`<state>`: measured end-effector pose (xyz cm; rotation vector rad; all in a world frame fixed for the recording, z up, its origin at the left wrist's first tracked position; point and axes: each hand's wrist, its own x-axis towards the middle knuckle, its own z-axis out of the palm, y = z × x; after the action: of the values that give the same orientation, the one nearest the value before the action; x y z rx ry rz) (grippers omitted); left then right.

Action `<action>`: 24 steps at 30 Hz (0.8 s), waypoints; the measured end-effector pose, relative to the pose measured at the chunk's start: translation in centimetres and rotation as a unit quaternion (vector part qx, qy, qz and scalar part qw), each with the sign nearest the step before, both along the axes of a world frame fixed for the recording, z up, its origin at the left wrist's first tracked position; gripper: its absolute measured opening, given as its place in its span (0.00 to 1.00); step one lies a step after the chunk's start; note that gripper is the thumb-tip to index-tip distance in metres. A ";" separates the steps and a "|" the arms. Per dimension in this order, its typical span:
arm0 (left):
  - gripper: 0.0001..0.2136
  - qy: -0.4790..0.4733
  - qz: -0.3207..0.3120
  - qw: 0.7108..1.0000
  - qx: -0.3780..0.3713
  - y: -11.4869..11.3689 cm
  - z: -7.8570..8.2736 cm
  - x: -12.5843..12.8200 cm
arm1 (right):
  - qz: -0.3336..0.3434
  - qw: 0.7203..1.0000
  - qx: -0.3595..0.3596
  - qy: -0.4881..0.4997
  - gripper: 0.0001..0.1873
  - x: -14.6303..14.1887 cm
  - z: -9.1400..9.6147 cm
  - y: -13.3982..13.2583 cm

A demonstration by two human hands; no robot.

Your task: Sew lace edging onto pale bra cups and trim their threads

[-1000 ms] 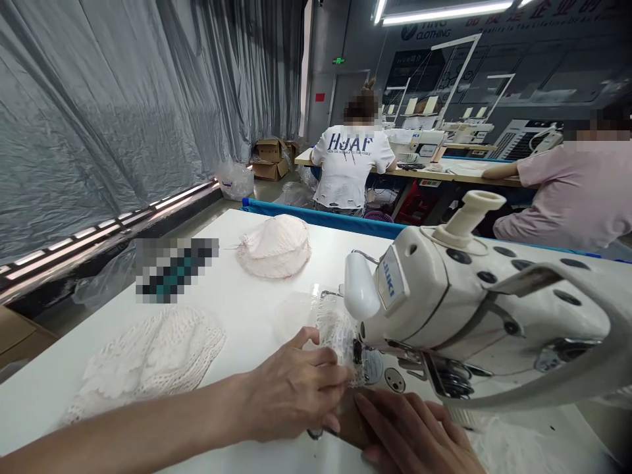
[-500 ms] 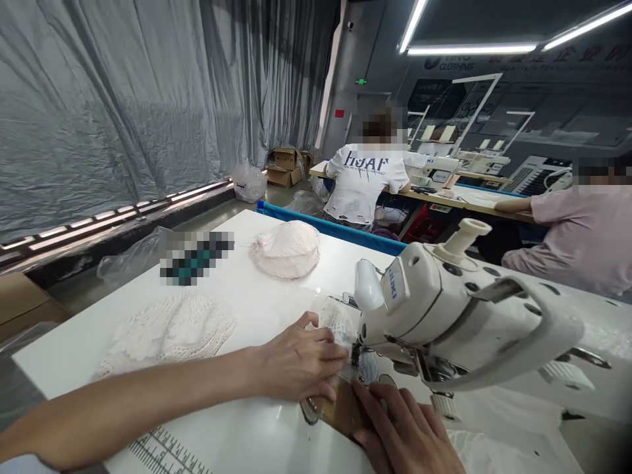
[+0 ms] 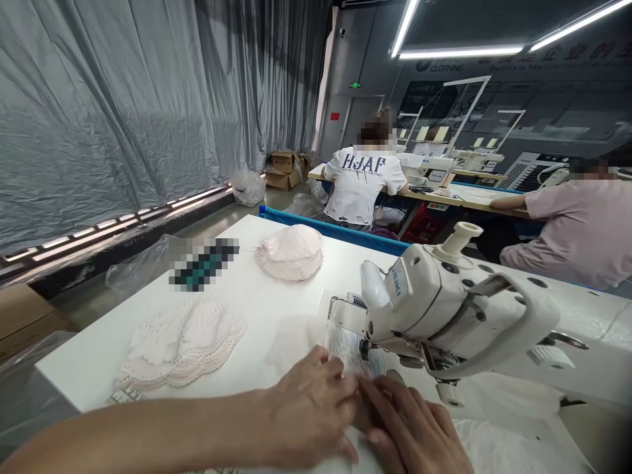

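My left hand (image 3: 306, 411) lies on the white table (image 3: 257, 309), fingers curled down on a piece of white lace (image 3: 343, 342) that runs under the needle of a cream sewing machine (image 3: 444, 309). My right hand (image 3: 409, 431) rests flat just to the right of it, fingers stretched towards the needle, pressing the same work with a brown piece under it. The two hands touch.
A stack of white lace pieces (image 3: 180, 342) lies at the left of the table, a rounded pale pink pile (image 3: 291, 251) further back. Two people (image 3: 363, 181) sit at other sewing tables beyond. Grey plastic sheeting (image 3: 123, 112) hangs on the left.
The view has tilted down and shifted. My hands have drawn closer together in front of the needle, and the brown piece is now mostly covered by them.
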<state>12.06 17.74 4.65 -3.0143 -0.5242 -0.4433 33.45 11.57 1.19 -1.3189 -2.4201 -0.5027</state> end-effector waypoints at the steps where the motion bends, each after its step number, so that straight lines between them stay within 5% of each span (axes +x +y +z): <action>1: 0.21 0.001 -0.006 1.000 -0.009 -0.6 0.2 -0.1 | 0.005 1.000 -0.008 0.002 0.19 0.0 0.1 -0.1; 24: 0.23 0.000 0.030 0.999 0.032 2.0 -0.7 1.1 | -0.057 0.998 -0.011 -0.017 0.19 0.9 0.0 1.2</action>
<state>13.20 19.77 3.98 -2.9294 -0.5863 -0.4482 34.35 12.75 1.16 -1.4758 -2.3942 -0.5334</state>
